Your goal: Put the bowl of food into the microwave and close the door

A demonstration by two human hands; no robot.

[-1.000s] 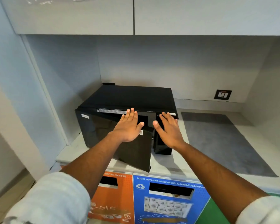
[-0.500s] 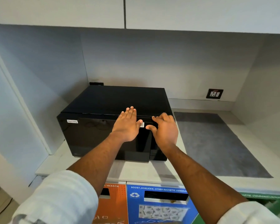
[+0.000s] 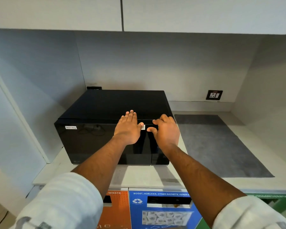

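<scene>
The black microwave (image 3: 96,136) stands on the white counter (image 3: 139,176) with its door flush against the body. My left hand (image 3: 128,128) lies flat on the upper right of the door, fingers stretched and close together. My right hand (image 3: 166,131) hovers at the control panel side, fingers bent, thumb and forefinger near the door's top edge, holding nothing. A small white label reading "Non-Veg" (image 3: 71,127) sits at the door's upper left. No bowl of food shows; the dark door glass hides the inside.
A grey mat (image 3: 221,146) covers the counter to the right of the microwave. A wall socket (image 3: 214,95) is on the back wall. White cabinets (image 3: 139,12) hang overhead. Orange (image 3: 117,210), blue (image 3: 162,210) and green waste bins stand below the counter's front edge.
The microwave door swung from partly ajar to fully shut under my left hand. My right hand's fingers curled at the panel. The view has shifted right a little.
</scene>
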